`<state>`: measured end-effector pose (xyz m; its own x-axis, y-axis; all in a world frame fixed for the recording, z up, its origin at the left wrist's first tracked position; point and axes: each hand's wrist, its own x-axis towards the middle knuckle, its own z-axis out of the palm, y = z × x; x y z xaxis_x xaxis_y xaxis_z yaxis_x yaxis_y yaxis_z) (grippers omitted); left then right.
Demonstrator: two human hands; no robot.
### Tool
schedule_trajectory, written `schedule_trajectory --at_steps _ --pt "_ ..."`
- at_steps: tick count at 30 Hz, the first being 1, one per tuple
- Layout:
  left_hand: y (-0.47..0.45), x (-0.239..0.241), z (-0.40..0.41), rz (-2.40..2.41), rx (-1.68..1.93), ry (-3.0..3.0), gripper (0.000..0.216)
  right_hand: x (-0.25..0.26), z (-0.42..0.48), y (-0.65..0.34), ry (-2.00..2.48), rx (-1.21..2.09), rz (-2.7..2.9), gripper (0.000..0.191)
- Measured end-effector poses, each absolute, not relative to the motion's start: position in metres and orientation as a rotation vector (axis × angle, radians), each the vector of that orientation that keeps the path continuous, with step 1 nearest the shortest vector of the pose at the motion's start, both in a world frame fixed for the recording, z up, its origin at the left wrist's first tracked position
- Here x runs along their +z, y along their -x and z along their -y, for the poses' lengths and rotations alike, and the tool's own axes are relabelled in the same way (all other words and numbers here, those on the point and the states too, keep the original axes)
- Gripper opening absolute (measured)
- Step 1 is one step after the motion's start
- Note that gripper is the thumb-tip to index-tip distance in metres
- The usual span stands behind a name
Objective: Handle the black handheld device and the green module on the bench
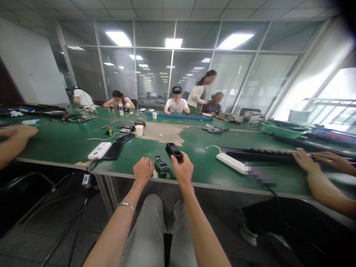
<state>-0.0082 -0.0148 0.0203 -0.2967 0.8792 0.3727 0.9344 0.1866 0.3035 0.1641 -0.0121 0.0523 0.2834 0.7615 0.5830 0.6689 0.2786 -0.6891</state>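
Observation:
My right hand (183, 169) grips a black rectangular block (174, 151) by its near end, at the front edge of the green table (69, 142). My left hand (142, 170) is a closed fist resting on the table edge, with a bracelet on its wrist; I cannot see anything in it. Between the two hands lies a small green circuit board with a little display (160, 164), touching neither hand as far as I can tell.
A white power strip (231, 162) lies to the right, a white box (99, 150) and dark phones (114, 150) to the left, a paper cup (139, 130) further back. A co-worker's hands (306, 160) work at a keyboard on the right; another person's arm (13, 135) rests at left. Several people sit at the far side.

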Motion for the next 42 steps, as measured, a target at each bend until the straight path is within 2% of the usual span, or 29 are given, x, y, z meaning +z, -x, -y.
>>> schedule_trajectory --at_steps 9,23,32,38,42 --pt "0.006 0.019 0.014 2.308 -0.732 1.796 0.036 0.012 0.002 -0.192 1.58 0.185 1.401 0.047" --pt "0.005 0.018 0.012 2.306 -0.727 1.807 0.035 0.0 -0.002 -0.195 1.625 0.107 1.57 0.045" --pt "0.005 0.018 0.012 2.315 -0.727 1.789 0.035 -0.009 -0.004 -0.195 1.585 0.038 1.553 0.073" --pt "0.006 0.017 0.011 2.296 -0.734 1.799 0.035 -0.008 -0.002 -0.199 1.541 0.078 1.584 0.047" --pt "0.005 0.017 0.011 2.308 -0.732 1.799 0.035 0.002 0.003 -0.197 1.558 0.11 1.527 0.042"
